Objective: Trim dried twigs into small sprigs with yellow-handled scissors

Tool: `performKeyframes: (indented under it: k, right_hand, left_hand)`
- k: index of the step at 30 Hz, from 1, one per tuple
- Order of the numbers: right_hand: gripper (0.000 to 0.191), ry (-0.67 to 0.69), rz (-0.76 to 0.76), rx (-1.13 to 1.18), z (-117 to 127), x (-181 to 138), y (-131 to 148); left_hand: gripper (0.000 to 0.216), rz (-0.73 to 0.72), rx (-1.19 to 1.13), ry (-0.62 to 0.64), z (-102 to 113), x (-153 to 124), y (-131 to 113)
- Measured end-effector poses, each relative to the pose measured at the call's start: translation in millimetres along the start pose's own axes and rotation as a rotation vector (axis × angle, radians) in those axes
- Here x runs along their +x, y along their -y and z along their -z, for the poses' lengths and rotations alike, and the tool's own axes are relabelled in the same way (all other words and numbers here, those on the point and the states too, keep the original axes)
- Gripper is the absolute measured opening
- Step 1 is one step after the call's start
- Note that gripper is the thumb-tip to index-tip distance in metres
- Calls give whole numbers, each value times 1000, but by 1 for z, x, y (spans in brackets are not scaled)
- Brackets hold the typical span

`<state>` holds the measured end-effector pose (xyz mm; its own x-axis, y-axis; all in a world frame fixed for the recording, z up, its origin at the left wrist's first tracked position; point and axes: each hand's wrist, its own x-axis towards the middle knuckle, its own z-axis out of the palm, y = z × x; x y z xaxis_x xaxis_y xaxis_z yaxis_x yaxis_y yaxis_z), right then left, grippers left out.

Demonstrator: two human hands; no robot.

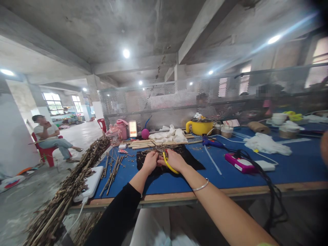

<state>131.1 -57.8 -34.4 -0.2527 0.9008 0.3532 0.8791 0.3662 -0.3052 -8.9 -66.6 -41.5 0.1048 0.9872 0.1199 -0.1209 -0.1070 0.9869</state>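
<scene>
My right hand (175, 160) is closed round yellow-handled scissors (167, 164), whose blades point up and to the left. Beside it, almost touching, my left hand (150, 162) has its fingers pinched together. Whatever lies between them is too small to make out. Both hands are over a black cloth (192, 159) strewn with dry brown plant bits, on the blue table top (159, 186). Cut dry stems (112, 174) lie on the table to the left of the cloth.
A long bundle of dry stalks (69, 186) runs along the left edge, with a white power bank (91, 182) on it. Behind the cloth are pale sticks (139, 145), white gloves (169, 134) and a yellow pot (202, 127). A blue glue gun (212, 141) and a magenta box (239, 163) lie right. One person (48, 135) sits far left.
</scene>
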Motion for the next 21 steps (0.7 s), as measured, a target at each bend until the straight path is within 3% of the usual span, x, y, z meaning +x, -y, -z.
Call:
performKeyframes:
  k: [14,21]
  right_hand:
    - [65,45,-93,2,3,-2,7]
    - [64,88,-118,38,2,1,5]
  left_hand:
    - [20,-84,54,-16,2,5,5]
    - [27,-201,233,-42,5,4,3]
